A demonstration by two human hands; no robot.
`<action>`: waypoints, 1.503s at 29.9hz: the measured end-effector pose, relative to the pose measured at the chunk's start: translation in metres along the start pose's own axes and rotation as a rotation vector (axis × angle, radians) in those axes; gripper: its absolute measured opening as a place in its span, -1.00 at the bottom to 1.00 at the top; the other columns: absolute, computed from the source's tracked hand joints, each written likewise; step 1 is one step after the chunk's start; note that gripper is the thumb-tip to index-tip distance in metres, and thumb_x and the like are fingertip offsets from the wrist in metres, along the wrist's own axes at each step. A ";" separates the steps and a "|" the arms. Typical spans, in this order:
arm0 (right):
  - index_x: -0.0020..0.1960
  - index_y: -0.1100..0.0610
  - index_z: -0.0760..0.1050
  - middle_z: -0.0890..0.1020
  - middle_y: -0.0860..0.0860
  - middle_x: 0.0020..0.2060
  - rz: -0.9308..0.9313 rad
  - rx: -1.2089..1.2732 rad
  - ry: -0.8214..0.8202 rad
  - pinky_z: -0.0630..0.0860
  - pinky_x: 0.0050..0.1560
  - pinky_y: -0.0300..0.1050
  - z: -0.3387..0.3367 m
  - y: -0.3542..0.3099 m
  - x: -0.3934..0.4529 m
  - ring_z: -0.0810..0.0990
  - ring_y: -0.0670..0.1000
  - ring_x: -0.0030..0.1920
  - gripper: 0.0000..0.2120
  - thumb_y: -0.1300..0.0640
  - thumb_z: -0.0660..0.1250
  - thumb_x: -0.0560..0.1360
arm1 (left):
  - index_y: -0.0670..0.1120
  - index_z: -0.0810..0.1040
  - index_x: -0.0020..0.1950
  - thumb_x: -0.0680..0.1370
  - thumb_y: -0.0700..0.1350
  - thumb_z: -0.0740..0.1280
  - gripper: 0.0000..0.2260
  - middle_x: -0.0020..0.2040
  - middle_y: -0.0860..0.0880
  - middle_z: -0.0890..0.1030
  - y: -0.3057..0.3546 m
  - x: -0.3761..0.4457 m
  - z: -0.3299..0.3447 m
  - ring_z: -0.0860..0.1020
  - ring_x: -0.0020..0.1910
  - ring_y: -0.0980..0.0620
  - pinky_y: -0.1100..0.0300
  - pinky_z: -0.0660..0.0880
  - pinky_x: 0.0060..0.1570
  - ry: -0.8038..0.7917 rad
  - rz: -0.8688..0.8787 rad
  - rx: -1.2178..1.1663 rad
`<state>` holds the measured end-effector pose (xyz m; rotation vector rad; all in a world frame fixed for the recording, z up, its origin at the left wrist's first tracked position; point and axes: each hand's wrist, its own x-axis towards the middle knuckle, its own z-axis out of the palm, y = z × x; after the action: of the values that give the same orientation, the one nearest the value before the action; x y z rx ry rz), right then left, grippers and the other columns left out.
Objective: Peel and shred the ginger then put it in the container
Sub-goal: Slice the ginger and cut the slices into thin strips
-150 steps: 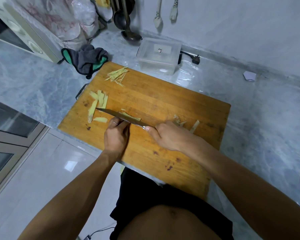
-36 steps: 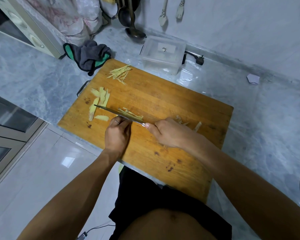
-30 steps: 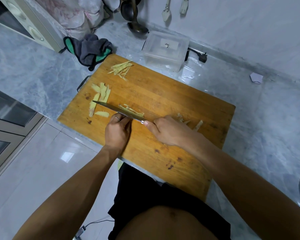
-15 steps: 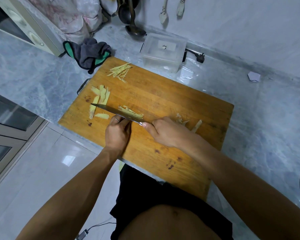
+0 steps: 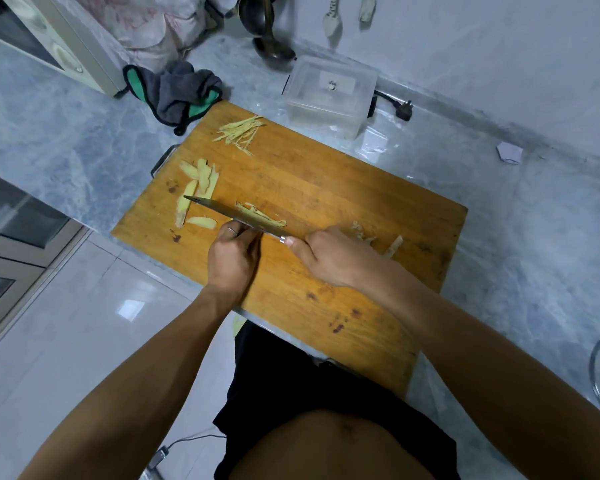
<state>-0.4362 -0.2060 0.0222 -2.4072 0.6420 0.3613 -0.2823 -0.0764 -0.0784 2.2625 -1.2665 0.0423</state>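
The left hand [image 5: 231, 258] is pinning a ginger slice, hidden under its curled fingers [image 5: 238, 233], on the cutting board [image 5: 326, 188], while the right hand [image 5: 333, 256] is gripping the knife [image 5: 232, 216], probably to shred it, with the container [image 5: 329, 95] waiting behind the board.

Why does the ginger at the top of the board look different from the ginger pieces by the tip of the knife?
The ginger shreds at the board's far edge are thin, fine sticks; the ginger slices near the knife tip are wide, flat pieces. The shreds lie in one tight bundle; the slices lie partly fanned, partly spread apart. The shreds are already cut up; the slices are not. Both are pale yellow and lie on the cutting board.
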 end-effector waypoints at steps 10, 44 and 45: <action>-0.27 0.20 0.41 0.45 0.11 -0.40 0.004 0.064 0.023 0.50 -0.28 0.07 -0.002 -0.003 0.003 0.47 0.15 -0.39 -0.39 -0.21 -0.07 0.68 | -0.21 0.69 0.02 0.48 -0.21 0.27 -0.76 -0.08 -0.18 0.64 0.001 -0.001 -0.001 0.59 -0.09 -0.19 0.10 0.54 -0.24 0.007 0.002 -0.007; -0.28 0.14 0.40 0.45 0.06 -0.38 -0.025 0.049 0.009 0.44 -0.31 -0.01 -0.008 -0.001 -0.004 0.45 0.07 -0.39 -0.43 -0.21 -0.06 0.67 | -0.15 0.70 0.05 0.41 -0.37 0.43 -0.74 -0.02 -0.17 0.66 -0.001 0.000 0.000 0.59 -0.07 -0.19 0.10 0.56 -0.20 -0.007 0.002 -0.009; -0.27 0.18 0.42 0.46 0.07 -0.39 -0.021 0.052 0.001 0.45 -0.30 0.00 -0.009 0.001 -0.007 0.45 0.08 -0.40 -0.40 -0.21 -0.06 0.68 | -0.15 0.70 0.07 0.42 -0.35 0.41 -0.74 -0.01 -0.16 0.66 -0.001 0.000 0.000 0.59 -0.06 -0.18 0.10 0.56 -0.19 -0.008 0.002 -0.016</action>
<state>-0.4419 -0.2098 0.0313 -2.3629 0.6188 0.3300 -0.2817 -0.0758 -0.0793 2.2499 -1.2684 0.0243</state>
